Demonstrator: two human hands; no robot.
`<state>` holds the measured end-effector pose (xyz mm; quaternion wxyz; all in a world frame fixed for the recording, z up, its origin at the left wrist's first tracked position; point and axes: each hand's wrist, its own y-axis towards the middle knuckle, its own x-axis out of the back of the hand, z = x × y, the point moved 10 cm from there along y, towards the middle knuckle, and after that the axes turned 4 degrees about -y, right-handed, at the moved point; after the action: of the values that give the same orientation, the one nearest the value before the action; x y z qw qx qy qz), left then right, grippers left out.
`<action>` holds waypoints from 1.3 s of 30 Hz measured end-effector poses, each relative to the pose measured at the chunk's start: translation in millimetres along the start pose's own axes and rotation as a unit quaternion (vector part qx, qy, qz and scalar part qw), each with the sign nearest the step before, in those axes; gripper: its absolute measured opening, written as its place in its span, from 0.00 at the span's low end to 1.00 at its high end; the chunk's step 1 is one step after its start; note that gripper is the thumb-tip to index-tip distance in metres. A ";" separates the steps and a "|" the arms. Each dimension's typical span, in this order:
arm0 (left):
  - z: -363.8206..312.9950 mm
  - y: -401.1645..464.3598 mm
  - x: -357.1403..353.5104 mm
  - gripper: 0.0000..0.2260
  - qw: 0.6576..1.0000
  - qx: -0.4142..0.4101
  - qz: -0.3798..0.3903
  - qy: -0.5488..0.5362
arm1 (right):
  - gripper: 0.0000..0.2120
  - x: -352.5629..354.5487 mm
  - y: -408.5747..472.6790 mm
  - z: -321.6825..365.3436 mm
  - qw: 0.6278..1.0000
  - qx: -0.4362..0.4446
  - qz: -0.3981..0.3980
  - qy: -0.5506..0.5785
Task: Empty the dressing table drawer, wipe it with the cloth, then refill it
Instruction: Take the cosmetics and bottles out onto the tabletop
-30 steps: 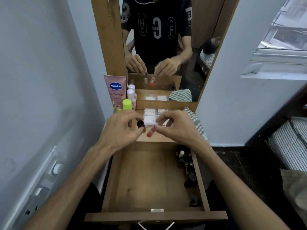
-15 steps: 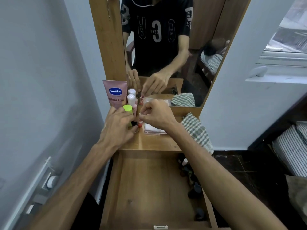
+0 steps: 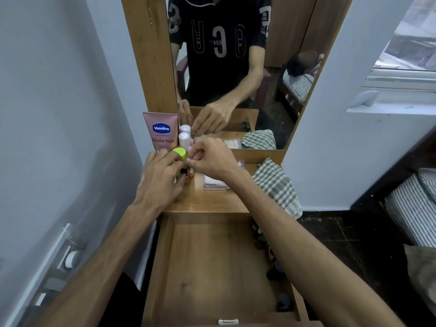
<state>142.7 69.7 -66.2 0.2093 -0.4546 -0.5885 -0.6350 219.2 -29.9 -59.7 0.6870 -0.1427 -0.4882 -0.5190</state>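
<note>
Both hands crowd small bottles at tabletop's left edge; drawer gapes.

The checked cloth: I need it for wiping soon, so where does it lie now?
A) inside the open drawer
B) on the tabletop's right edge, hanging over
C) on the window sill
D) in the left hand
B: the checked cloth lies on the tabletop at its right edge, drooping over the side, with neither hand on it.
</note>
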 end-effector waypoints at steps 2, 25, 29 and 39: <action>3.2 -1.4 -2.7 0.14 1.000 0.006 0.000 -0.006 | 0.02 -0.3 -0.2 1.0 1.000 0.005 0.001 -0.006; -171.2 -87.0 -88.5 0.12 0.969 -0.064 0.143 -0.192 | 0.07 45.2 -212.5 -114.7 0.944 -0.166 0.191 -0.214; -183.8 -88.6 -108.3 0.16 0.963 -0.037 0.174 -0.205 | 0.12 44.0 -234.8 -129.4 0.936 -0.185 0.183 -0.237; -194.4 -87.3 -127.7 0.13 0.965 -0.010 0.186 -0.185 | 0.12 24.9 -244.1 -132.9 0.941 -0.174 0.172 -0.235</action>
<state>72.2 -127.7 -199.4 0.2061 -0.6678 -0.5157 -0.4956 80.2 -240.3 -179.3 0.5960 -0.4599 -0.5060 -0.4211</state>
